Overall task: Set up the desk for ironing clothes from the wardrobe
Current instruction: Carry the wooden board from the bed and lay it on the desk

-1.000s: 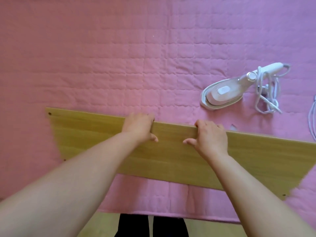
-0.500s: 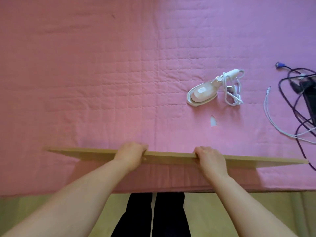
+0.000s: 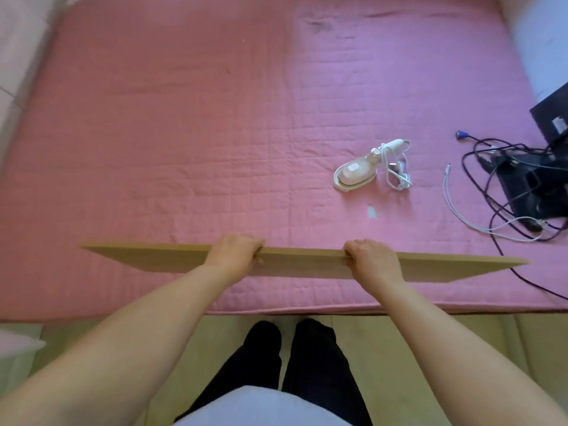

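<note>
We look down on a pink quilted bed cover that fills most of the view and serves as our landmark. Along its near part, a long wooden board runs left to right, seen almost edge-on, so we cannot tell whether it rests on the cover or is held just above it. Below the cover's near edge lies pale floor, where dark trouser legs stand.

Our left hand has its grip closed over the board's far edge, left of the board's middle, fingers curled over the top. Our right hand is closed on the same edge, right of the middle.

At the cover's right side sits a dark laptop-like device, partly cut off by the frame, with a tangle of dark cables spread beside it and a white cable looping through them. Right of the cover's centre, well beyond the board, lies a small white iron with its white cord bundled at the handle. Between the iron and the board there is a small pale mark on the cover.
</note>
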